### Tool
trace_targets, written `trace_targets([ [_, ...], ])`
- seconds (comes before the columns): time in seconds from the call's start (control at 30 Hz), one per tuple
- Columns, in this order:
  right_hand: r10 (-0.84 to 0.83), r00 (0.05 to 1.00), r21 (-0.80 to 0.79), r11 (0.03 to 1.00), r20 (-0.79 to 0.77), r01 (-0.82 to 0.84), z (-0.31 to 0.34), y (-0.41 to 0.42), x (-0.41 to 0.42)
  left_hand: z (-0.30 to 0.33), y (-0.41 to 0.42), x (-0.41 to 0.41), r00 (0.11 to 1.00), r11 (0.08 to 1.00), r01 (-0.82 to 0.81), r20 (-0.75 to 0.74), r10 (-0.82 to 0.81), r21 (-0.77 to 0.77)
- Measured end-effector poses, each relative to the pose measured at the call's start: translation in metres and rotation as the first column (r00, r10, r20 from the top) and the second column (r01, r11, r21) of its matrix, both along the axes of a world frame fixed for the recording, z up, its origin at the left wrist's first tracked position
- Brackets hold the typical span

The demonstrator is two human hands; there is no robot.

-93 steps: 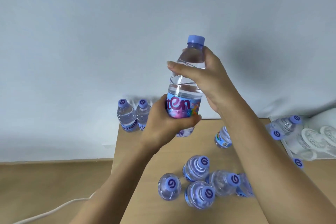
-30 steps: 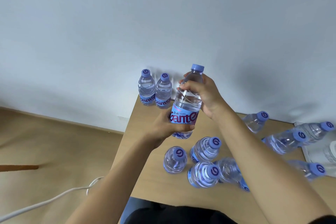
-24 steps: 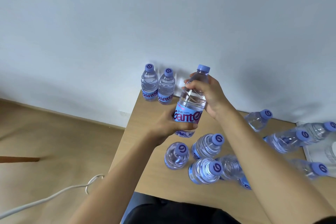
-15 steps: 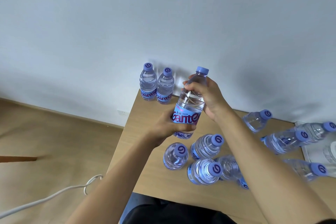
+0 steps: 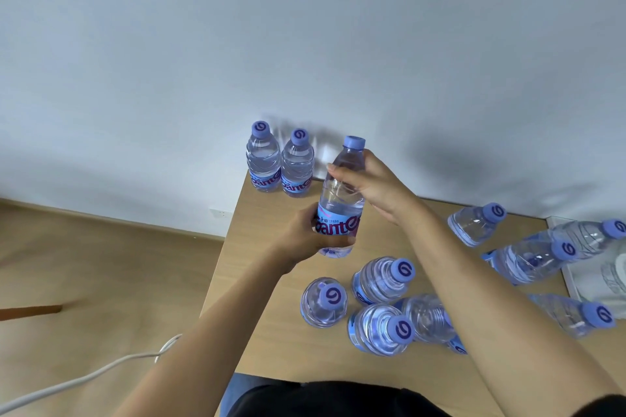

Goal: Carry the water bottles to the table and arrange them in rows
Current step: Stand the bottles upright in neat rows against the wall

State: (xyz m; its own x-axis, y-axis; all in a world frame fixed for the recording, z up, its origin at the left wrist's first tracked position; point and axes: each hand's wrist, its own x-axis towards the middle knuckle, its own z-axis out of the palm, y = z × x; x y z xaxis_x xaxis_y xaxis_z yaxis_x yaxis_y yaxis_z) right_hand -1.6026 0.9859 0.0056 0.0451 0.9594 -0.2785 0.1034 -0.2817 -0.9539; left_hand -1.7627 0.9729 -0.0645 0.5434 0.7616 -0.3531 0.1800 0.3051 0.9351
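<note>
A clear water bottle (image 5: 342, 195) with a blue cap and blue label is held upright above the wooden table (image 5: 271, 342). My left hand (image 5: 310, 237) grips its labelled lower part. My right hand (image 5: 376, 188) grips its shoulder below the cap. Two bottles (image 5: 264, 159) (image 5: 297, 164) stand side by side at the table's far left corner against the wall, just left of the held bottle. Several more bottles stand in a loose cluster (image 5: 379, 281) near the table's middle, partly hidden by my right forearm.
Several bottles (image 5: 474, 223) (image 5: 528, 257) (image 5: 572, 313) stand scattered at the right. A white tray (image 5: 572, 284) shows at the right edge. A white cable (image 5: 84, 377) runs over the wooden floor on the left. The grey wall backs the table.
The held bottle has come down and left toward the two bottles at the far corner. Both hands keep their grip on it.
</note>
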Motion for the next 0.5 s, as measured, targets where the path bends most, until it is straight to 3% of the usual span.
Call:
trace_targets([
  [0.5,0.145,0.965,-0.147,0.982,0.217,-0.115,-0.044,0.022,0.005,-0.067,0.033,0.020,0.967,0.982,-0.176,-0.174,0.186,0.076],
])
